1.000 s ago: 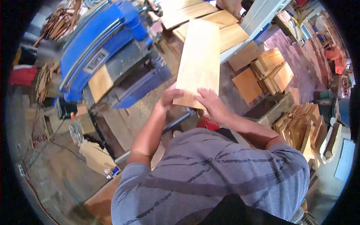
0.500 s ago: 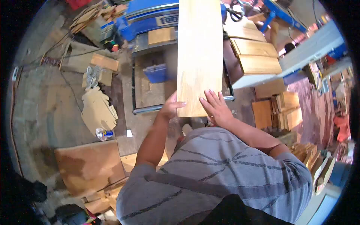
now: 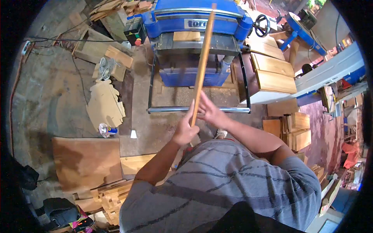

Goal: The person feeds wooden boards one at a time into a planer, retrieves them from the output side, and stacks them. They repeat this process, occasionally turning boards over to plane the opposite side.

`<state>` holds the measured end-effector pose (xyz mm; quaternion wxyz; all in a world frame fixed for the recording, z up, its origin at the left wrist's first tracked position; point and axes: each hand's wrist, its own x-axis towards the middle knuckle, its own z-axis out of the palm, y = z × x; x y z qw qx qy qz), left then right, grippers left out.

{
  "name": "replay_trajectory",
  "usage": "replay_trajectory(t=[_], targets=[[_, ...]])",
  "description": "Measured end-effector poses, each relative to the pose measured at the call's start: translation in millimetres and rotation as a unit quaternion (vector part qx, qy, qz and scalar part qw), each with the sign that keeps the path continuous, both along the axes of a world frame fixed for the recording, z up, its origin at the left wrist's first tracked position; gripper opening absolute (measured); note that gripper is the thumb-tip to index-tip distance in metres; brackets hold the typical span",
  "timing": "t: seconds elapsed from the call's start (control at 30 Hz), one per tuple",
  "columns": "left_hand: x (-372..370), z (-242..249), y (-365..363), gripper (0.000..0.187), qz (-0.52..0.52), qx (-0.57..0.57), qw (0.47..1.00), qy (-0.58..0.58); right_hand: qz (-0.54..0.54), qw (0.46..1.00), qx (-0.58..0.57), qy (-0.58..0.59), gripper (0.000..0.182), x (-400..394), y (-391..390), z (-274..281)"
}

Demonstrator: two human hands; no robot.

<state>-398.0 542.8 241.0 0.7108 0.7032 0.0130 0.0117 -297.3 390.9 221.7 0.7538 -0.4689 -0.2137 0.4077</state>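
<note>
A long wooden board (image 3: 203, 58) stands on edge before me, its narrow side facing up and its far end reaching over the blue planer (image 3: 194, 23). Near the close end, my left hand (image 3: 186, 129) is closed around it, thumb lying across the edge. From the right side my right hand (image 3: 213, 112) holds the same board, its fingers against the face and partly hidden by it. Below the far part of the board is the planer's dark bed (image 3: 163, 44), bearing a short wood block (image 3: 186, 36).
A metal roller bar (image 3: 229, 110) crosses in front of the planer. Stacked boards (image 3: 276, 81) lie to the right. At left are cardboard pieces (image 3: 103, 103), a can (image 3: 110, 130) and a brown sheet (image 3: 87, 163) on the floor. A black handwheel (image 3: 262, 26) juts from the planer.
The board has rolled from lying flat, broad face up, to standing on edge. My right hand has moved from its top face to its right side; my left hand still grips it.
</note>
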Motion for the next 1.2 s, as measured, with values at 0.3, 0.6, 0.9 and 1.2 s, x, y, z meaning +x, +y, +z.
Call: replay_trajectory(t=[0.3, 0.6, 0.9, 1.2], targets=[[-12.4, 2.3, -3.9, 0.090, -0.145, 0.544, 0.823, -0.071, -0.059, 0.984, -0.044, 0.160, 0.038, 33.4, 8.4, -22.5], [-25.7, -36.7, 37.6, 0.089, -0.132, 0.546, 0.822, -0.097, -0.070, 0.969, -0.065, 0.226, 0.040, 61.0, 35.7, -78.6], [42.0, -58.5, 63.4, 0.085, -0.107, 0.613, 0.778, -0.081, -0.166, 0.949, -0.133, 0.234, 0.048, 111.2, 72.3, -99.1], [100.9, -87.0, 71.1, 0.085, -0.089, 0.593, 0.782, -0.167, -0.135, 0.947, -0.158, 0.243, 0.042, 123.8, 47.7, -93.2]])
